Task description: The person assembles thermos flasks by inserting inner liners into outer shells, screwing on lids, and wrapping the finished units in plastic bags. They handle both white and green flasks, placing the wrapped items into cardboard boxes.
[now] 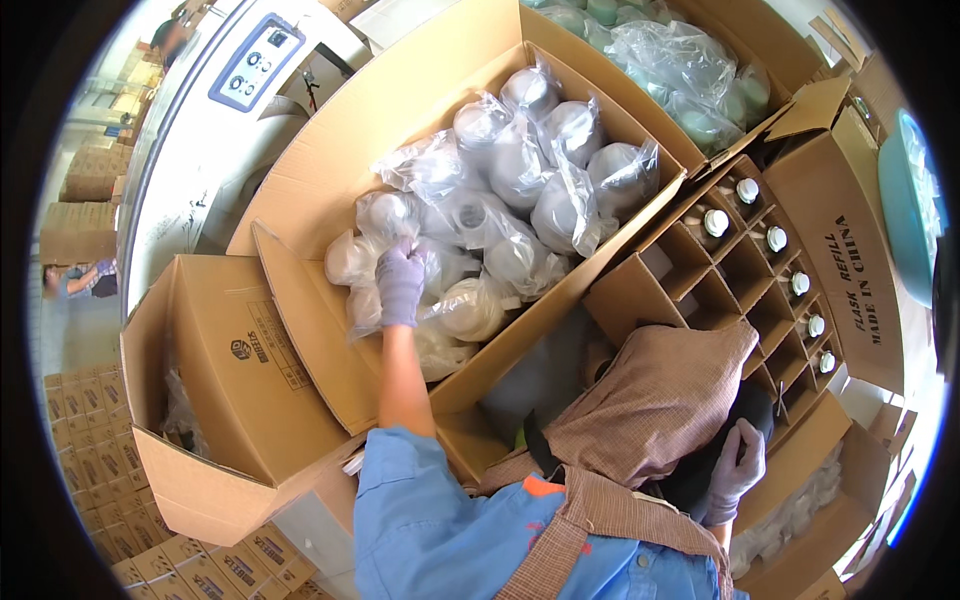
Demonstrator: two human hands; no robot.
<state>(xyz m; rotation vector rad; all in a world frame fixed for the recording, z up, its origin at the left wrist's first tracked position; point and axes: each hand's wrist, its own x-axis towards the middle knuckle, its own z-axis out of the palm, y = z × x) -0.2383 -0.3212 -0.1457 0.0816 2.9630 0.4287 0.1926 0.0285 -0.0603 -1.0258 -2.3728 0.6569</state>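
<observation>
Dominating the scene, a big open cardboard carton point(375, 115), with a partitioned carton point(635, 295) alongside! Plenty of plastic-bagged vessels point(522, 172) fill the former; six white-capped bottles point(776, 239) show in the latter, so much looks left. Left hand point(400, 285) seemingly pinches one bagging; right hand point(737, 466) hangs loosely curled, apparently holding nothing.

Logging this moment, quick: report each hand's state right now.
Left hand: closed on a clear plastic bag.
Right hand: partly open, loosely curled, nothing visible in it.
</observation>
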